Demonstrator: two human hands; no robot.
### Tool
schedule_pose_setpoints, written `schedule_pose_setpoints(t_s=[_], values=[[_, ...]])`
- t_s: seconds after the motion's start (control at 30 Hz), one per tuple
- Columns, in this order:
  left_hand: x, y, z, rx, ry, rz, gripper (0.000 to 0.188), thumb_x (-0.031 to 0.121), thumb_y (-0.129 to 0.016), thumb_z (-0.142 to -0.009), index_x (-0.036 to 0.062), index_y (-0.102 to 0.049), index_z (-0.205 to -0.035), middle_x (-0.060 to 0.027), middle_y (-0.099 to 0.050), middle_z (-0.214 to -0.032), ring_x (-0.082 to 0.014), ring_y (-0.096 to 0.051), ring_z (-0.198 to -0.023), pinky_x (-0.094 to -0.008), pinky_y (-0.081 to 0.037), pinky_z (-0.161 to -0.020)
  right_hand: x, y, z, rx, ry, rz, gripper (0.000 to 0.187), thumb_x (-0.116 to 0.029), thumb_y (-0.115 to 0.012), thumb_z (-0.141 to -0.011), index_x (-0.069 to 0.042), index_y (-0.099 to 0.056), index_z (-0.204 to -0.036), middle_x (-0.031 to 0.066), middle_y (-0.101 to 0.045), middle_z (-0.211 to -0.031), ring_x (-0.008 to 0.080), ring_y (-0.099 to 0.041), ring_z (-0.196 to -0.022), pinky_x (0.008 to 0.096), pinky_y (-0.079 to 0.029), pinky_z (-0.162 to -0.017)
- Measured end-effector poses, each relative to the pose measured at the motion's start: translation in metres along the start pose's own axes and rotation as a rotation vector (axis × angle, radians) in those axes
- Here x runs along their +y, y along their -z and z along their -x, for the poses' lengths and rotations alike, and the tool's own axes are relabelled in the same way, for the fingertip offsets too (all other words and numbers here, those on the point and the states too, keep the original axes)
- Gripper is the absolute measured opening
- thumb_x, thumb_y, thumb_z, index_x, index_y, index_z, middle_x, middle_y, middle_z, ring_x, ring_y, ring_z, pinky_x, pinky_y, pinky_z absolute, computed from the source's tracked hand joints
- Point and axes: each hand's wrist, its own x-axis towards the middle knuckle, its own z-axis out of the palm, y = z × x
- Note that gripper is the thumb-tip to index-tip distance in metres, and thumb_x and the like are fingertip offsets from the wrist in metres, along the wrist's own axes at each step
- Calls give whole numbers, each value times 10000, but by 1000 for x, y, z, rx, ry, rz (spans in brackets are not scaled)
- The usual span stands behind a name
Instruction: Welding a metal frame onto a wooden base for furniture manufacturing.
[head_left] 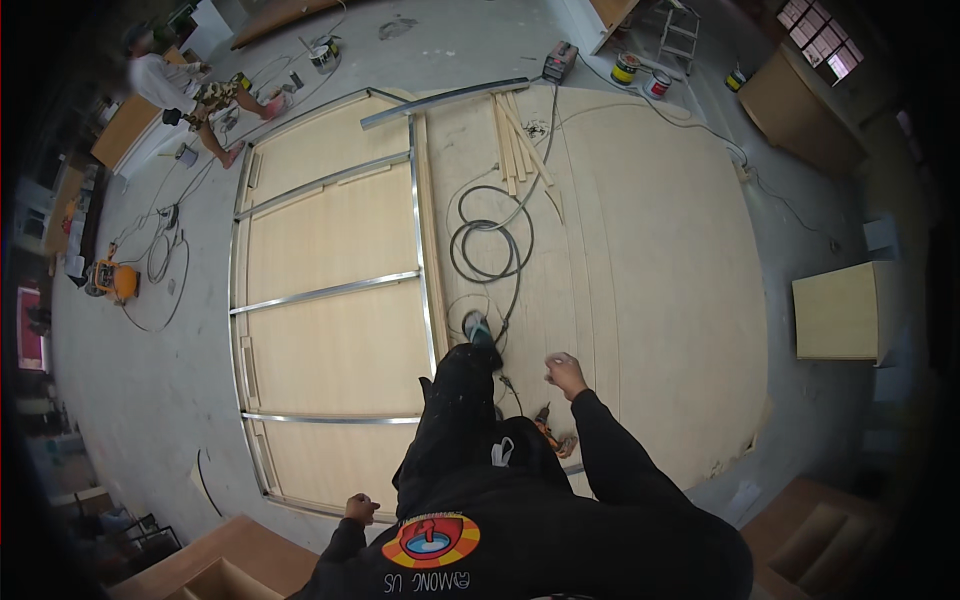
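My right hand hangs over a pale wooden board with its fingers curled in, and I see nothing in it. Lower left, my left hand is beside my hip, its fingers also bent closed around nothing visible, close to the near end of a metal frame. That frame has several cross bars and rests on light wood panels. By my legs lies an orange and black power drill, partly hidden by my body. One foot shows on the board, next to a looped dark hose.
Thin wood strips and a loose metal bar lie ahead. Beyond are a grey machine, paint cans and a stepladder. A person is far left; an orange compressor and trailing cables are nearer.
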Motion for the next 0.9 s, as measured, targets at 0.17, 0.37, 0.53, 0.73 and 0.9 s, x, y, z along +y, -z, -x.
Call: schedule_pose_setpoints(t_s=[0.17, 0.37, 0.53, 0.73, 0.9], values=[[121, -4, -113, -8, -107, 61, 167, 79, -750, -742, 56, -586, -765, -37, -545, -570, -152, -536, -486, -343, -432, -424, -110, -52, -43, -143, 124, -71, 287, -177, -619, -906, -1, -622, -1133, 100, -635, -884, 177, -619, -606, 291, -528, -627], [362, -7, -189, 18, -77, 412, 221, 136, -682, -837, 43, -609, -1025, 4, -499, -564, -105, -453, -434, -282, -376, -389, -152, -1, -118, -348, 245, 851, 337, -217, -644, -870, -11, -640, -1138, 183, -705, -828, 227, -699, -652, 360, -541, -691], [515, 24, -146, -175, -360, 313, 224, 142, -596, -918, 47, -591, -1121, 30, -448, -572, -71, -390, -432, -253, -343, -397, -195, 88, -203, -246, 260, 1545, 353, -145, -727, -719, -20, -712, -1049, 142, -656, -1193, 309, -613, -1103, 386, -490, -956], [510, 54, -170, -5, -111, 471, 241, 91, -560, -899, 30, -590, -1130, 26, -447, -570, -80, -409, -441, -252, -361, -393, -333, 61, -287, -138, 294, 1456, 390, -180, -777, -704, -55, -707, -1067, 122, -657, -1189, 295, -575, -1164, 364, -479, -976], [449, 56, -169, 183, 227, 625, 284, 73, -543, -846, 20, -605, -1118, 27, -454, -592, -78, -404, -440, -256, -364, -369, -421, -40, -392, -57, 214, 828, 310, -178, -580, -777, -36, -683, -1033, 184, -680, -1075, 356, -631, -1033, 402, -492, -902]])
